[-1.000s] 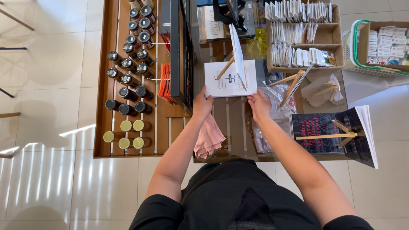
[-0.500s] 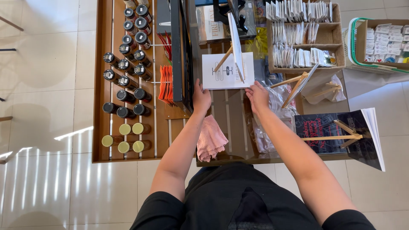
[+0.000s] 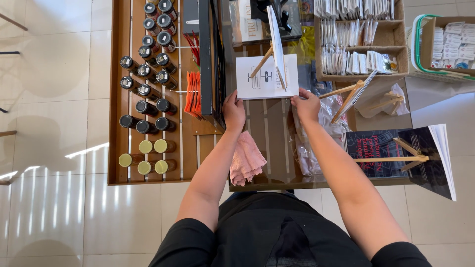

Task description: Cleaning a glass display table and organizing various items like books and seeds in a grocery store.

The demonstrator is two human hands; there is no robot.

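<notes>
A white printed booklet (image 3: pixel 267 76) lies on a glass counter top (image 3: pixel 269 143), with a small wooden easel and an upright white card (image 3: pixel 275 44) standing on it. My left hand (image 3: pixel 233 110) grips the booklet's near left corner. My right hand (image 3: pixel 307 105) grips its near right corner. A crumpled pink cloth (image 3: pixel 246 159) lies on the glass beside my left forearm.
A wooden rack (image 3: pixel 148 99) on the left holds several dark-capped and yellow-capped jars. A dark upright panel (image 3: pixel 207 59) and orange packets (image 3: pixel 194 93) stand beside it. To the right are boxes of sachets (image 3: pixel 361 44), clear plastic bags (image 3: pixel 326 118), and a dark book on an easel (image 3: pixel 401 153).
Both hands have slid the white booklet with its easel farther away across the glass. The pink cloth stays where it was.
</notes>
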